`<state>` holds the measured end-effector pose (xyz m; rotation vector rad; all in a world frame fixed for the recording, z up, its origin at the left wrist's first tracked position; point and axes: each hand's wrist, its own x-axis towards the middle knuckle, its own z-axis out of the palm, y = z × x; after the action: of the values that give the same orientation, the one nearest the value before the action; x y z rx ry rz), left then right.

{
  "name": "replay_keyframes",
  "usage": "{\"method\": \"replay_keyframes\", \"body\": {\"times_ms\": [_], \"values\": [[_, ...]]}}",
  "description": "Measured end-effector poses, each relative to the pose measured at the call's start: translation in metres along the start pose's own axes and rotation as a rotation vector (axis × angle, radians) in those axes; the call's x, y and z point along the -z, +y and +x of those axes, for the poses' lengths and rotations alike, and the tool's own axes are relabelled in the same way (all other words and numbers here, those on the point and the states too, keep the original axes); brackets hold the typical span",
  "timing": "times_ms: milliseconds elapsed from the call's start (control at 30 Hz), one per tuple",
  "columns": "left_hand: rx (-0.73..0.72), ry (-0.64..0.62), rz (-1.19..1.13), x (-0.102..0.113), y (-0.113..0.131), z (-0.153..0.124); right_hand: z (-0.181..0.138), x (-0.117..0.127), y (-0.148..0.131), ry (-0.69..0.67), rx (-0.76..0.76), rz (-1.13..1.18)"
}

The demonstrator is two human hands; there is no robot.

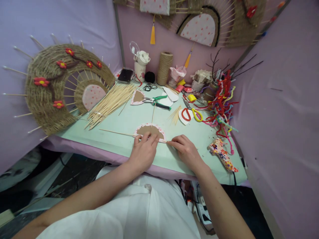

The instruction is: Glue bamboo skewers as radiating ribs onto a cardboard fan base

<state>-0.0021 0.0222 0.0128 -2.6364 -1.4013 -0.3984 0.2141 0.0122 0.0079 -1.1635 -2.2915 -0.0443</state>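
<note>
A half-round brown card piece with a pink edge (150,129) lies near the front of the pale green table (124,122). My left hand (143,151) rests on its lower edge, fingers pressed down on it. My right hand (185,151) pinches the end of a thin bamboo stick (171,142) at the card's right corner. Another stick (117,132) sticks out to the left from under the card, and one (153,114) points away from its top.
A heap of bamboo sticks (112,103) lies left of centre. Green-handled pliers (158,101), red and yellow scissors (191,114), pipe cleaners (221,103), a patterned glue gun (221,154) and a twine spool (163,68) crowd the back and right. A woven fan (57,86) leans at left.
</note>
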Motion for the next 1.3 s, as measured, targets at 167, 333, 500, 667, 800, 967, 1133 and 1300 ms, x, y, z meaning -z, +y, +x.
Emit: {"method": "replay_keyframes", "body": {"times_ms": [167, 333, 500, 667, 800, 967, 1133, 1300], "values": [[-0.004, -0.008, 0.000, 0.0006, 0.0004, 0.0005, 0.0002, 0.0014, -0.0001, -0.004, 0.006, 0.009], [-0.003, -0.015, 0.002, 0.0011, 0.0008, 0.0009, -0.0007, 0.0002, 0.0016, -0.010, 0.009, 0.013], [-0.006, -0.008, 0.010, 0.0014, 0.0003, 0.0015, -0.0007, 0.0007, 0.0012, -0.009, 0.013, 0.015], [-0.002, -0.016, 0.014, 0.0020, 0.0007, 0.0011, 0.0000, 0.0017, 0.0001, -0.005, 0.013, 0.014], [-0.005, -0.009, 0.010, 0.0017, 0.0010, 0.0003, -0.0003, 0.0014, -0.0002, -0.010, 0.011, 0.010], [-0.002, -0.004, 0.014, 0.0002, 0.0016, 0.0000, -0.0015, 0.0000, -0.0008, -0.011, 0.000, -0.011], [0.008, 0.013, 0.005, -0.0039, 0.0024, -0.0015, -0.0016, 0.0000, -0.0024, -0.016, -0.013, -0.024], [0.014, 0.046, -0.001, -0.0056, 0.0011, -0.0044, -0.0002, 0.0015, -0.0049, -0.015, -0.032, -0.027]]}}
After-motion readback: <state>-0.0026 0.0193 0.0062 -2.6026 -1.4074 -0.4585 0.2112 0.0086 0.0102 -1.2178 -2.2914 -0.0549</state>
